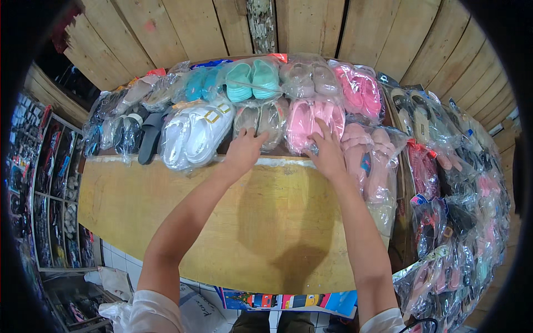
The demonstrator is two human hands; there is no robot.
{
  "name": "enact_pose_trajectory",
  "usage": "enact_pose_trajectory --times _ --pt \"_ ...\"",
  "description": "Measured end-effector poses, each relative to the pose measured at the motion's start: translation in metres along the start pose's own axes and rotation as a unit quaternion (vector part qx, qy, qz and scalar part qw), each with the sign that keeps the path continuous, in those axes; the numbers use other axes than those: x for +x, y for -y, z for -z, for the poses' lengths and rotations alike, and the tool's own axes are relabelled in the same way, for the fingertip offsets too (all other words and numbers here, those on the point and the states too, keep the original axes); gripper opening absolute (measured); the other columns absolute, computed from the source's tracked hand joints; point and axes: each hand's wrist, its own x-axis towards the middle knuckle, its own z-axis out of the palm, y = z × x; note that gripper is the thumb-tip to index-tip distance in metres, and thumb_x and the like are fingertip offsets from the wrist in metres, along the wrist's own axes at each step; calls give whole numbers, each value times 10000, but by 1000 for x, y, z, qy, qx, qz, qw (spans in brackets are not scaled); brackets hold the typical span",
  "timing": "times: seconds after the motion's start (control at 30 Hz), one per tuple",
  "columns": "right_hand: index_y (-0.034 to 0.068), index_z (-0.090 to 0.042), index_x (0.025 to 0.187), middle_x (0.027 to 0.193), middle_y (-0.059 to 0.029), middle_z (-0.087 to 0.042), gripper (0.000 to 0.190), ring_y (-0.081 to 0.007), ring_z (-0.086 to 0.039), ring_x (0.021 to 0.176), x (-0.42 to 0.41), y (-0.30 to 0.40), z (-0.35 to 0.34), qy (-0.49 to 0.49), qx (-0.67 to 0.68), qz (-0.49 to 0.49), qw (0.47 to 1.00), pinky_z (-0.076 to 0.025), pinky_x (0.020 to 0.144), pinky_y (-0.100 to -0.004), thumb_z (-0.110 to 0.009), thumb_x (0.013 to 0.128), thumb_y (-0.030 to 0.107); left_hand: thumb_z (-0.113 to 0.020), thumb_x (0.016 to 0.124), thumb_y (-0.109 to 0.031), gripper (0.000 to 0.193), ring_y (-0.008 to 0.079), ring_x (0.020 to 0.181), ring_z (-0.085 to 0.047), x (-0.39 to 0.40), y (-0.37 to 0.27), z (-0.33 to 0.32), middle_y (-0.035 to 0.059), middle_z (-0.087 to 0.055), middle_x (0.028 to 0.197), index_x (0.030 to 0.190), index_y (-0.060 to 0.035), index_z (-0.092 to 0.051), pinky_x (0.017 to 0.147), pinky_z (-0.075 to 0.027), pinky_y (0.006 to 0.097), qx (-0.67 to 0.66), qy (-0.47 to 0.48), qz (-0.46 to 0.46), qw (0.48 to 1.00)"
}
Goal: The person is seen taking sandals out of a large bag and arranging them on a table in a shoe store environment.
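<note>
My left hand (245, 150) rests with spread fingers on the front of a plastic bag of taupe clogs (272, 125). On the neighbouring bag of pink shoes (300, 120), my right hand (328, 153) lies with its fingers apart, the thumb at the front edge. Neither bag appears lifted. Left of my left hand sit bagged white slides with gold buckles (195, 135). Close to my right forearm lie bagged dusty-pink flat sandals (379, 162). Behind these, mint-green clogs (252, 81) and grey clogs (312, 81) form a back row.
A yellow wooden tabletop (208, 233) spreads before me, backed by a plank wall (304, 29). A dark slide (150, 137) stands at the row's left. More bagged footwear (449, 258) is piled at right. A stocked shelf rack (54, 200) stands at left; a white sack (202, 310) lies below.
</note>
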Motion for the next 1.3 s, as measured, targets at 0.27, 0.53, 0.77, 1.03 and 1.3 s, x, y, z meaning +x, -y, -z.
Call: enact_pose_trajectory --times 0.27,0.53,0.77,1.03,1.3 --pt "48 -332 1361 1498 -132 -129 663 -431 -169 1347 16 -2 4 74 -205 51 975 -225 1093 -487 -604 838 351 -606 809 -270 324 324 966 -533 -2 -30 15 149 -544 981 1067 -91 -525 772 -473 404 20 6 50 999" --pt "-17 -61 1431 1466 -211 -156 912 -388 -255 1314 -4 -4 -2 -4 -124 -56 991 -262 1072 -448 -623 815 352 -656 749 -401 468 310 1003 -558 13 -16 24 132 -584 1025 1092 -103 -549 790 -459 464 -62 69 92 991" --pt "-12 -131 1429 995 -215 -527 813 -338 -573 960 4 6 13 25 -235 -90 968 -475 848 -438 -605 787 143 -659 748 -365 650 396 1101 -461 -55 51 81 218 -457 1202 1342 -255 -419 783 -428 584 179 -25 184 966" --pt "1 -408 1331 1230 -234 -509 556 -248 -664 817 27 21 3 107 -273 -161 942 -548 613 -334 -554 801 79 -576 846 -416 620 311 737 -647 -24 49 45 140 -614 895 1392 -255 -330 723 -460 533 153 50 314 936" --pt "-35 -246 1400 1126 -147 -576 661 -238 -661 770 25 13 -10 70 -265 -196 941 -546 625 -324 -536 817 79 -573 838 -443 702 343 900 -623 -4 32 49 202 -568 1098 1417 -165 -291 829 -394 583 128 119 370 912"
